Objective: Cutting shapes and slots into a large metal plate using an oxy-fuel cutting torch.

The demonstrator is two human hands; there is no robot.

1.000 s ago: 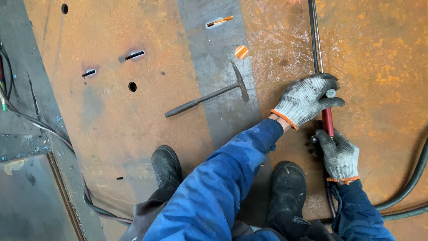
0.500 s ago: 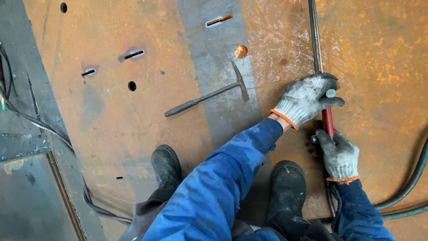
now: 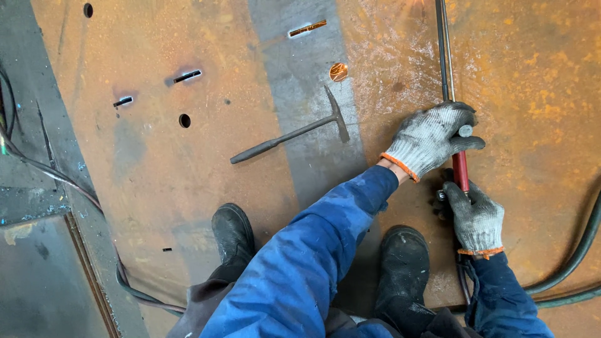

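Observation:
My left hand (image 3: 431, 139), in a grey knit glove, is closed around the thin metal tube of a cutting torch (image 3: 443, 56) that runs up out of the top edge. My right hand (image 3: 477, 217), gloved the same, grips the torch's red handle (image 3: 461, 170) just below the left hand. Both rest over a rusty steel plate (image 3: 188, 188). A round hole (image 3: 339, 71) in the plate glows orange, up and to the left of my hands. A chipping hammer (image 3: 294, 133) lies flat on the plate to the left of my left hand.
My two black boots (image 3: 233, 233) (image 3: 404, 266) stand on the plate. Dark hoses (image 3: 579, 250) curve along the right edge. Cut slots (image 3: 187, 76) (image 3: 307, 28) and small holes (image 3: 184, 120) mark the plate. A cable (image 3: 69, 184) runs down the grey frame at left.
Both hands and the torch stay where they were. The orange glow at the round hole flickers slightly.

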